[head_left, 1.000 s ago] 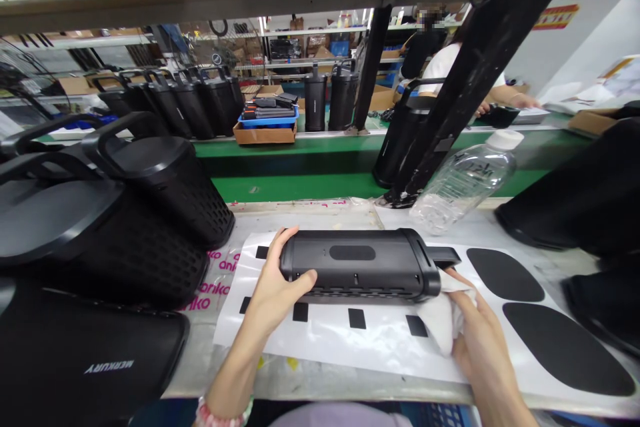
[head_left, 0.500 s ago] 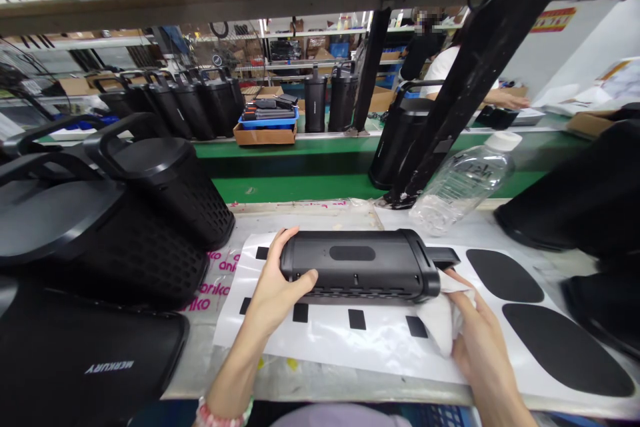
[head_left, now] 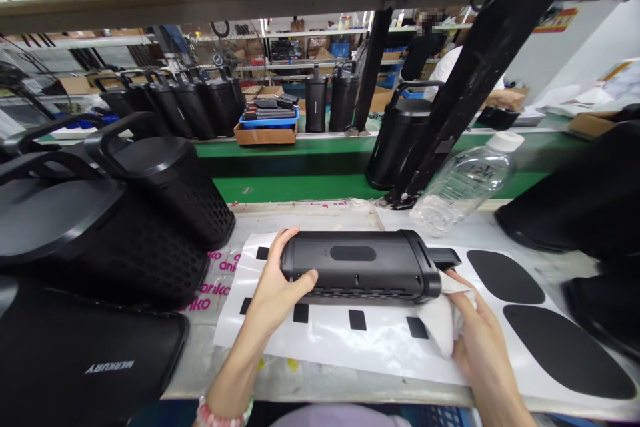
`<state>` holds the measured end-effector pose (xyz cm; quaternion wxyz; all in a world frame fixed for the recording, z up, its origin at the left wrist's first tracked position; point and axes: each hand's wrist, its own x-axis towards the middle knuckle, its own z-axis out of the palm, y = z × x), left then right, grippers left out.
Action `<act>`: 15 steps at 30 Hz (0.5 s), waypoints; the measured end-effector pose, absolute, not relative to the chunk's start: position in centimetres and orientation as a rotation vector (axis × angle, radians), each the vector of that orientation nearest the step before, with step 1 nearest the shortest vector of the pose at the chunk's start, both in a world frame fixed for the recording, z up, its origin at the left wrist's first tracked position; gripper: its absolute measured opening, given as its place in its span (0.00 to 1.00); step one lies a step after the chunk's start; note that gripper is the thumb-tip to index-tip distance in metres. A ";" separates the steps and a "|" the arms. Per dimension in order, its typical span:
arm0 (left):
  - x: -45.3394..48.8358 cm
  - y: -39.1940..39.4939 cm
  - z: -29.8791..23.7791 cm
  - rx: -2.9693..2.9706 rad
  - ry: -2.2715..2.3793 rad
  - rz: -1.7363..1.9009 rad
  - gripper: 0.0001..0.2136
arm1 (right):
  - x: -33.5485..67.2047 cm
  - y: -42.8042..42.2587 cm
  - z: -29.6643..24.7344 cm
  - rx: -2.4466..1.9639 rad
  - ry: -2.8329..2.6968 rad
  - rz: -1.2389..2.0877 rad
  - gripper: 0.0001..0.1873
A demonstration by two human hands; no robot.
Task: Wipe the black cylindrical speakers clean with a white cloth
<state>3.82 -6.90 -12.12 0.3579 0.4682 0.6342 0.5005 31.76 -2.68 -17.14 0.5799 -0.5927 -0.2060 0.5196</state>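
Note:
A black speaker (head_left: 360, 263) lies on its side across a white sheet (head_left: 380, 350) on the bench, its handle (head_left: 444, 256) pointing right. My left hand (head_left: 280, 283) is closed around the speaker's left end, thumb on the near side. A crumpled white cloth (head_left: 440, 320) is gripped in my right hand (head_left: 477, 327), beside the speaker's right end and handle. Some of the right fingertips are hidden behind the cloth and handle. Black squares and two large black rounded pads (head_left: 570, 350) show on the sheet.
Several black speakers (head_left: 165, 180) stand along the left, one marked MERKURY (head_left: 110, 366). A clear plastic bottle (head_left: 465, 180) stands behind my right hand, near a slanted black post (head_left: 460, 80). More dark speakers (head_left: 565, 187) sit at the right. Beyond runs a green conveyor (head_left: 300, 177).
Both hands, the speaker and the cloth stay practically in place. In the background, the co-worker's arm behind the post has shifted slightly.

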 end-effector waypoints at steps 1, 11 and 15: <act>3.7 -6.9 -12.2 1.210 1.630 1.290 0.30 | 31.8 -2.7 -17.1 -1.383 -0.481 1.214 0.37; 4.3 -10.3 -11.9 1.960 1.825 0.964 0.32 | 31.7 -2.5 -17.4 -1.379 -0.432 1.219 0.37; 3.6 -14.6 -10.3 2.077 1.163 0.799 0.15 | 33.1 -2.7 -16.3 -1.622 -0.745 1.048 0.26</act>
